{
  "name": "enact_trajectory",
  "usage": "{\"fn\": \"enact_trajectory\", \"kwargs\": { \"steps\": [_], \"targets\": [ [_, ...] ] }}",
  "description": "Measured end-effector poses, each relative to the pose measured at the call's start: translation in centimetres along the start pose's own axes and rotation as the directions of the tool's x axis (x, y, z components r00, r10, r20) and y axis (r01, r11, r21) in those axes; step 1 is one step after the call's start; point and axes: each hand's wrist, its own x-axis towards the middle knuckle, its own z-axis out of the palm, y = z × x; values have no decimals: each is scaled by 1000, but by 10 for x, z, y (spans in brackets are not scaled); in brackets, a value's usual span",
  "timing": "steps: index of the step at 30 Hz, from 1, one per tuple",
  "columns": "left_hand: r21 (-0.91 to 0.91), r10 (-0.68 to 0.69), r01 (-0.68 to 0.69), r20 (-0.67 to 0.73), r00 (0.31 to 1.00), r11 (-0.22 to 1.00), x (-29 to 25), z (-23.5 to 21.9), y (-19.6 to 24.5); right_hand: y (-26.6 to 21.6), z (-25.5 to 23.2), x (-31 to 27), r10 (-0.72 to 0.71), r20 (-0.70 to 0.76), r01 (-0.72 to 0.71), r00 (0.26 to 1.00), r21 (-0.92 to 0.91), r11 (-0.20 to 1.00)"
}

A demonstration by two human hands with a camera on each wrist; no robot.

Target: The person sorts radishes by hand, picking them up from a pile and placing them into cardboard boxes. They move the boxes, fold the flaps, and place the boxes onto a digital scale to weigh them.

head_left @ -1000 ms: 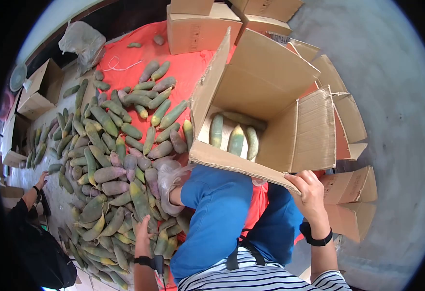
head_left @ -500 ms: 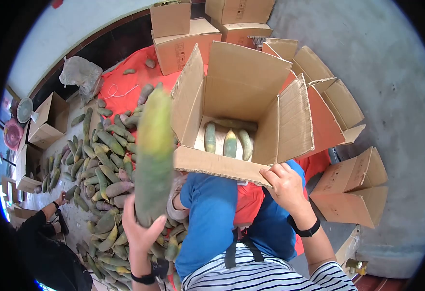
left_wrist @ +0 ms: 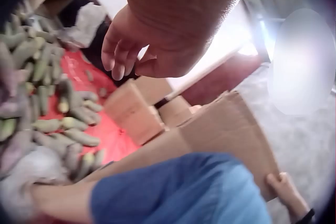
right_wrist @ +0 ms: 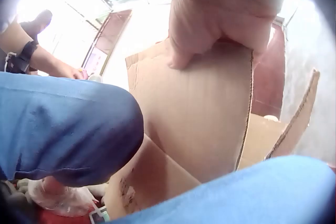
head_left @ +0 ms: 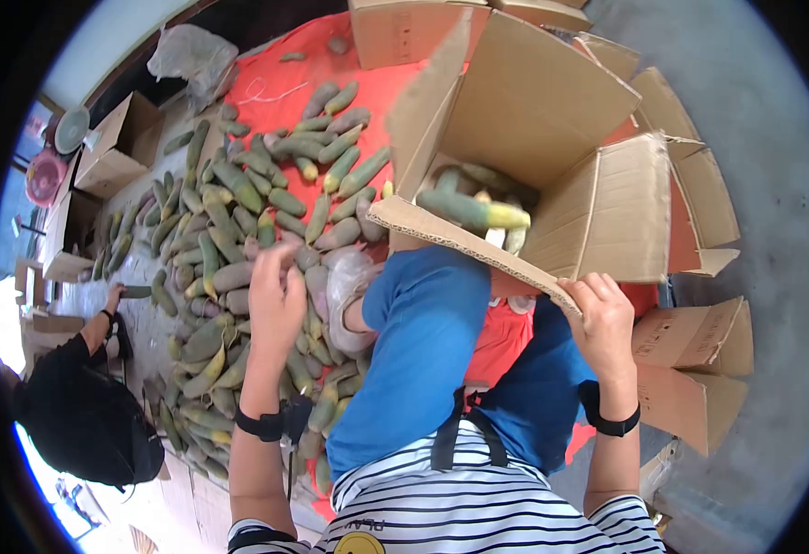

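Note:
The left hand (head_left: 275, 295) is held above the heap of green radishes (head_left: 229, 277), fingers loosely bent and holding nothing; the left wrist view shows the same empty hand (left_wrist: 152, 50). At the near flap (head_left: 487, 251) of a cardboard box, the right hand (head_left: 603, 323) grips the corner between thumb and fingers. From the right wrist view, the right hand (right_wrist: 220, 24) pinches the top edge of that flap (right_wrist: 199, 108). Inside the box a blurred green-and-yellow radish (head_left: 469, 210) lies across several others, partly hidden by the flap.
Cardboard boxes (head_left: 695, 351) stand at the right, with more boxes (head_left: 413, 32) at the back. Red sheeting (head_left: 280, 69) lies under part of the heap. Another person in black (head_left: 90, 406) is at the left, near an opened box (head_left: 123, 148). A plastic bag (head_left: 192, 60) lies behind.
The large radish the left hand held half a second ago is out of that hand, and one now shows in the box. The left hand is back over the heap; the right hand keeps its grip.

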Motion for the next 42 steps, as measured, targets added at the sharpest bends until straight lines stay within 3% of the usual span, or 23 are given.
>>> {"fn": "enact_trajectory", "kwargs": {
  "steps": [3, 5, 7, 9, 10, 11, 12, 16, 18, 22, 24, 27, 28, 30, 34, 37, 39, 40, 42],
  "targets": [
    [303, -153, 119, 90, 984, 946, -84, -7, -89, -14, 0, 11, -66, 29, 67, 997, -48, 997],
    [480, -245, 120, 205, 948, 869, -154, -9, -147, -19, 1, 17, -68, 32, 69, 997, -22, 997],
    [641, -602, 335, 254, 757, 691, -205, -10, -159, -12, 3, 17, -35, 8, 35, 999, -8, 999],
    [703, -772, 439, 250, 585, 560, -251, -8, -176, -11, 3, 16, -9, -10, 9, 1000, -26, 1000],
    [704, -781, 449, 243, 576, 550, -276, -4, -192, -9, 3, 14, 12, -3, -12, 1000, -7, 1000],
    [692, -824, 505, 242, 512, 516, -301, -1, -211, -7, 3, 13, 34, 5, -34, 999, 10, 999],
    [679, -861, 556, 244, 446, 480, -308, -2, -212, -5, 3, 11, 27, 12, -27, 1000, 13, 1000],
    [570, -883, 675, 269, 385, 468, -324, -9, -220, -9, 4, 10, 47, -4, -47, 999, -3, 999],
    [549, -874, 695, 157, 461, 465, -332, -8, -237, -13, 5, 11, 55, 7, -55, 998, -10, 998],
    [501, -893, 768, 23, 450, 400, -334, 3, -264, -14, 6, 12, 68, 4, -68, 998, -18, 998],
    [437, -824, 768, -98, 558, 468, -339, 16, -274, -16, 7, 12, 74, 21, -74, 997, -33, 997],
    [482, -823, 761, -131, 553, 434, -371, 51, -323, -22, 9, 15, 26, 45, -24, 999, -51, 998],
    [477, -827, 764, -124, 548, 435, -359, 50, -313, -24, 9, 17, 7, 45, -4, 999, -61, 998],
    [571, -995, 815, 15, 103, 93, -310, 38, -276, -23, 9, 20, -17, 45, 20, 999, -76, 997],
    [651, -987, 753, -36, 154, 94, -304, 36, -272, -17, 9, 16, 45, 42, -43, 998, -44, 998],
    [556, -970, 804, 11, 245, 209, -324, 39, -284, -17, 9, 13, 57, 29, -56, 998, -36, 998],
    [9, -923, 938, 182, 338, 346, -336, 47, -300, -25, 8, 16, 30, 27, -29, 999, -61, 998],
    [12, -913, 931, 198, 356, 366, -318, 48, -286, -26, 8, 17, 18, 29, -16, 999, -66, 998],
    [-298, -934, 949, 302, 192, 99, -283, 45, -244, -22, 9, 14, -5, 22, 7, 1000, -62, 998]
  ]
}}
